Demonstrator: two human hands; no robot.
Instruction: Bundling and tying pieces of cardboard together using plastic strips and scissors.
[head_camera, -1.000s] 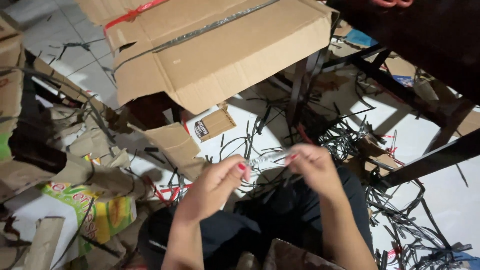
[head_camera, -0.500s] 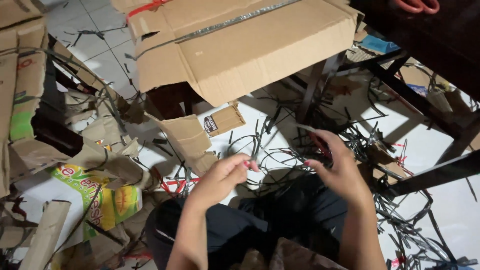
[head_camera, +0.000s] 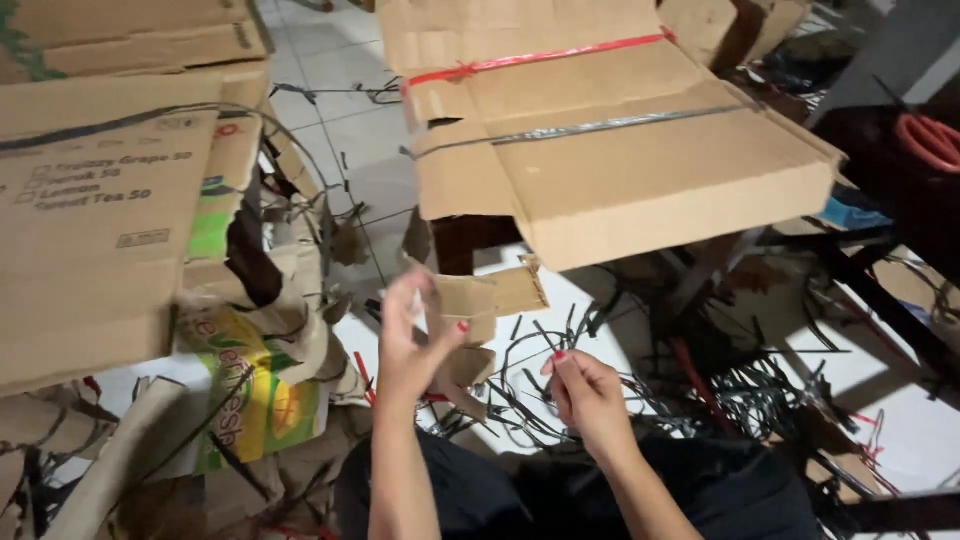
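Right hand (head_camera: 588, 392), low and nearest, curled loosely with nothing visibly gripped, left hand (head_camera: 410, 335) raised and pinching a small pale scrap (head_camera: 417, 307) (blurred) beside the cardboard piece (head_camera: 487, 298), tied carton (head_camera: 600, 130) beyond: sorting step, likely; next needs a firm pinch.

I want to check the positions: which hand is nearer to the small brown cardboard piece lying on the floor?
Left. The left hand is raised directly beside the small cardboard piece, apparently touching its left edge. The right hand is lower and to the right, over the black strips.
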